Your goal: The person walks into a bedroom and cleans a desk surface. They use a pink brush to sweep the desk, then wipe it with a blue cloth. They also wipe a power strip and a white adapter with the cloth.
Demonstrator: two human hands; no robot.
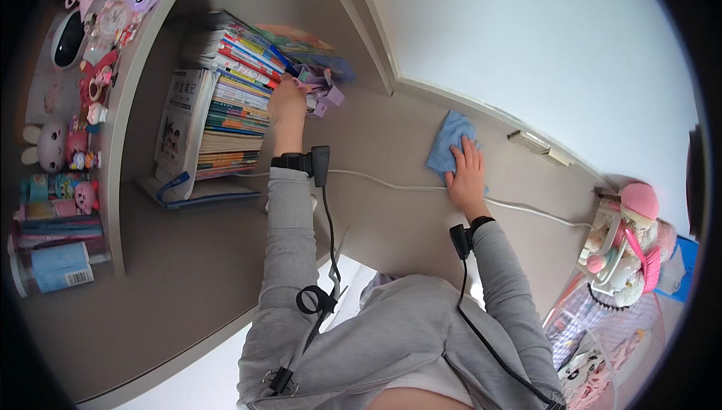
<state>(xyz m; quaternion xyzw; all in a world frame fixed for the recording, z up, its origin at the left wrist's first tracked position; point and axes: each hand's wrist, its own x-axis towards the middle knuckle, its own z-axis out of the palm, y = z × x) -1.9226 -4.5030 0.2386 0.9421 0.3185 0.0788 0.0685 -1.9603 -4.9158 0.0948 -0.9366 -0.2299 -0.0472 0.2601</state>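
My left hand (288, 105) reaches to the back of the desk, beside a row of books (237, 113). Its fingers close at the left edge of a small purple desk holder (329, 96); the fingertips are partly hidden. Blue pens (281, 58) stick up by that hand. On the right, my right hand (468, 177) lies flat on a crumpled blue cloth (448, 143), fingers stretched out over its lower right part. The cloth rests on the desk top.
A white cable (383, 182) runs across the desk (376, 218), passing by my right hand. A wall socket strip (538, 147) lies along the back edge. Toys and a pink brush (648, 263) fill a white basket at right. Figurines crowd the left shelf (120, 132).
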